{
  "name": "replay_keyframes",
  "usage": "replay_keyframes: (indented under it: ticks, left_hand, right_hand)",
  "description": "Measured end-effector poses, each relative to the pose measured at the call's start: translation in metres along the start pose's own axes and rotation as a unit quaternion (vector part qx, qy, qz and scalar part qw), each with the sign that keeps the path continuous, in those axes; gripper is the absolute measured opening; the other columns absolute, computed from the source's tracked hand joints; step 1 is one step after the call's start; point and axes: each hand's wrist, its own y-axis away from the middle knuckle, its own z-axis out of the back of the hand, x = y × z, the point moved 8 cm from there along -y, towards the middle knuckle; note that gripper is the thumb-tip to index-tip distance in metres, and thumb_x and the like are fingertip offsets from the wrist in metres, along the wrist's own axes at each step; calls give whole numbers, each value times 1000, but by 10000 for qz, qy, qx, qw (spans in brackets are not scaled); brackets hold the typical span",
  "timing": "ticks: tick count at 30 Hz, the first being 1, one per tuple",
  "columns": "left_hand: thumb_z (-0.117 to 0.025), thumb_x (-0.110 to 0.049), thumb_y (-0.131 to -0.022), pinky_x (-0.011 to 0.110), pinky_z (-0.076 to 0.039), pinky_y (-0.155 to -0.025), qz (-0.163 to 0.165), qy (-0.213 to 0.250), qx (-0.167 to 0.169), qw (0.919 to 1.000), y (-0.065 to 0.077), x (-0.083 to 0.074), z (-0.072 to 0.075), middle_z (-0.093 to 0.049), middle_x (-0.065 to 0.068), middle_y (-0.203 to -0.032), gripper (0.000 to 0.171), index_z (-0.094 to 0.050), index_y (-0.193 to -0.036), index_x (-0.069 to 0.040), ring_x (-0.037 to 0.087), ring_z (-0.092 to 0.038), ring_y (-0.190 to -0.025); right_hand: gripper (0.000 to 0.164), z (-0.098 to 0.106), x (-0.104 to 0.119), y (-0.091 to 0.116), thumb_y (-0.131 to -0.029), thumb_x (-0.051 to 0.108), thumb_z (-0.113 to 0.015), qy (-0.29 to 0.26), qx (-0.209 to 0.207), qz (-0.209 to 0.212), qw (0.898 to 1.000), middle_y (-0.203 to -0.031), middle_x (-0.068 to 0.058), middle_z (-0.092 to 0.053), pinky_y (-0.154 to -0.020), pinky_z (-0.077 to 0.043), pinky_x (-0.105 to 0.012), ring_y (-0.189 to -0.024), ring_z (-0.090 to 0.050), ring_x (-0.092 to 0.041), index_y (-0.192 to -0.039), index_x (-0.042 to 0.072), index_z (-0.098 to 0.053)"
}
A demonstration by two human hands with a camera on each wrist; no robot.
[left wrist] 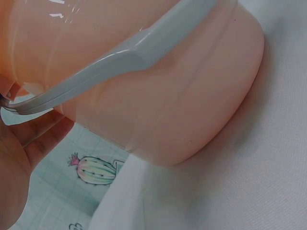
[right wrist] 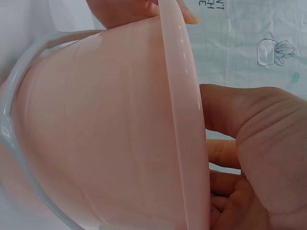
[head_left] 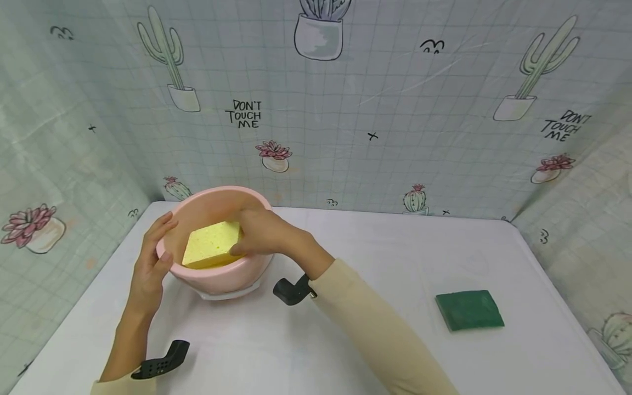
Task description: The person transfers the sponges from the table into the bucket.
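Note:
A pink bucket [head_left: 257, 269] with a pale grey handle [left wrist: 110, 64] stands at the left of the white table. Inside its mouth a yellow sponge [head_left: 209, 244] with small holes shows, tilted. My right hand [head_left: 264, 230] reaches over the near right rim and grips the sponge's right end, thumb on the near side; its other fingers are partly hidden. On the bucket's left side my left hand [head_left: 150, 269] holds the rim, its fingers toward the far side and its thumb at the near edge. The right wrist view hides the sponge behind the bucket wall.
A flat dark green pad [head_left: 470, 310] lies on the right part of the white table [head_left: 365, 274]. Curtain-like sheets [head_left: 345, 109] printed with cacti stand behind and at both sides of the table. Black cameras [head_left: 292, 291] are worn on both wrists.

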Motion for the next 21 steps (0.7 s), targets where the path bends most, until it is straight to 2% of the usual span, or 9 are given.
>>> replay_keyframes:
  ticks: [4,7,10,15,21]
  left_hand:
    - [-41,-14,-91,41,-10,-114,84,-58,-1,9999,1,1,-1,-26,2,-154,52,-42,-143,-9,19,-18,-142]
    - [-42,-14,-91,42,-10,-114,148,-90,-15,9998,2,1,-2,-25,1,-154,52,-42,-143,-9,18,-18,-142]
    - [-42,-14,-91,40,-12,-114,165,-96,-17,9998,2,0,-2,-26,1,-154,52,-42,-143,-9,18,-18,-142]
    - [-42,-15,-91,38,-14,-114,138,-142,-18,9998,1,-2,-1,-25,2,-154,52,-42,-143,-9,18,-19,-141]
    - [-43,-16,-91,41,-11,-114,236,-118,-36,9996,1,0,-2,-25,0,-155,53,-41,-144,-10,17,-19,-142]
  right_hand:
    - [40,2,0,2,-82,19,-74,-167,-58,-32,9998,-100,1,-60,-78,-40,-14,-85,-52,-6,-117,6,-58]
    - [51,7,0,7,-86,23,-71,-167,-244,-9,9996,-124,-2,-59,-91,-37,-15,-105,-52,-6,-130,5,-54]
    - [48,14,-1,15,-88,24,-68,-210,-499,20,9985,-127,-1,-58,-86,-41,-17,-103,-55,-10,-131,5,-55]
    - [46,30,-7,38,-89,23,-65,-539,-982,37,9937,-121,3,-58,-70,-44,-19,-89,-53,-12,-132,9,-56]
    - [43,45,-20,70,-90,19,-65,-585,-1489,255,9868,-122,0,-58,-66,-48,-22,-84,-52,-11,-131,10,-57]
